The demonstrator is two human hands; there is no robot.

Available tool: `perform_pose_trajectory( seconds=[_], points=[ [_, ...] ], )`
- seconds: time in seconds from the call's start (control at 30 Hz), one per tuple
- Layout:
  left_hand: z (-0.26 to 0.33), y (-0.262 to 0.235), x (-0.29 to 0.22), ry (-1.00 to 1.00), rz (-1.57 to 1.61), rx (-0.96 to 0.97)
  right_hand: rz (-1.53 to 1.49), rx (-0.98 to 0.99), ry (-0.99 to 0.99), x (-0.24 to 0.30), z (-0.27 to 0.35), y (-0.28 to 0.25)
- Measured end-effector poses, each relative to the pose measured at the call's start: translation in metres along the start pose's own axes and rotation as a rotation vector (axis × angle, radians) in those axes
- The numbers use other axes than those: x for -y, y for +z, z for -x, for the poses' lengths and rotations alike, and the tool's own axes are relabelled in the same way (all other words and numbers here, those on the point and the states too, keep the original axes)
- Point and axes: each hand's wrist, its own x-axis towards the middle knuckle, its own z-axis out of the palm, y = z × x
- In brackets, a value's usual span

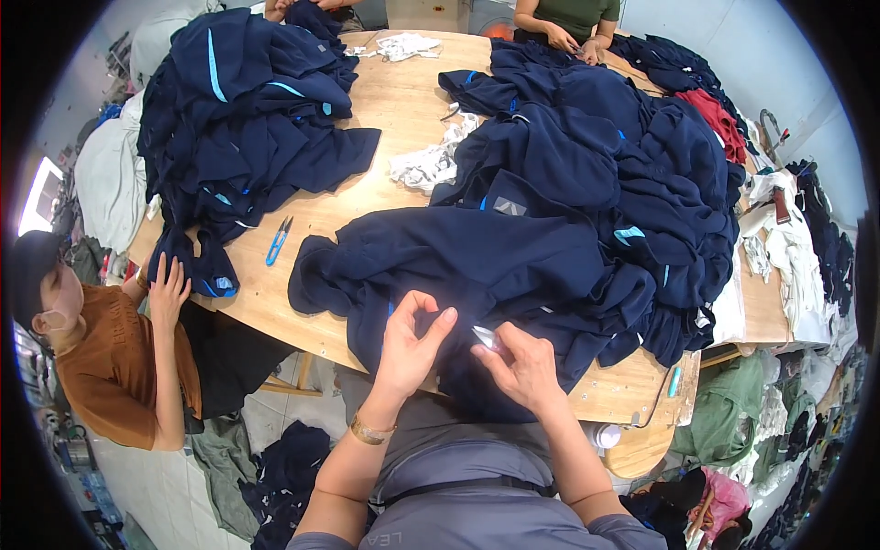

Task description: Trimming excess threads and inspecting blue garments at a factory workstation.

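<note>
A dark navy garment lies crumpled across the table edge before me, hanging down between my hands. Over it, my left hand is closed, thumb and index finger curled toward each other in a ring. Whatever they pinch is too small to make out. A metal bracelet circles that wrist. My right hand, close by on the right, is shut on a small white pointed piece sticking out from the fingertips; its kind is unclear. Blue-handled thread snips rest on the wood to the left.
Heaps of navy garments cover the table at left and right. White scraps lie between them. A co-worker in brown touches navy cloth at left; others work across the table. A stool stands by the right edge.
</note>
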Motion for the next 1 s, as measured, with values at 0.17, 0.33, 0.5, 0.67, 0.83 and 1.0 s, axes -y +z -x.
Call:
perform_pose_trajectory(
  seconds=[0.17, 0.33, 0.5, 0.67, 0.83, 1.0],
  points=[
    [0.001, 0.0, -0.003, 0.105, -0.154, -0.036, 0.012, 0.047, 0.017, -0.002, 0.001, -0.002],
    [0.004, 0.004, -0.012, 0.1, -0.162, -0.002, -0.005, 0.101, 0.059, 0.0, -0.001, -0.004],
    [0.005, 0.003, -0.008, 0.108, -0.177, 0.024, -0.04, 0.134, 0.065, -0.003, -0.001, -0.004],
    [-0.001, 0.001, -0.004, 0.085, -0.094, 0.043, -0.426, 0.048, 0.306, -0.011, -0.003, -0.002],
    [-0.016, -0.003, -0.002, 0.248, -0.202, 0.1, -0.904, 0.077, 0.172, -0.013, -0.027, 0.023],
    [-0.026, -0.038, -0.001, 0.375, -0.603, -0.325, -0.673, -0.151, 0.237, -0.045, -0.046, 0.042]
  ],
)
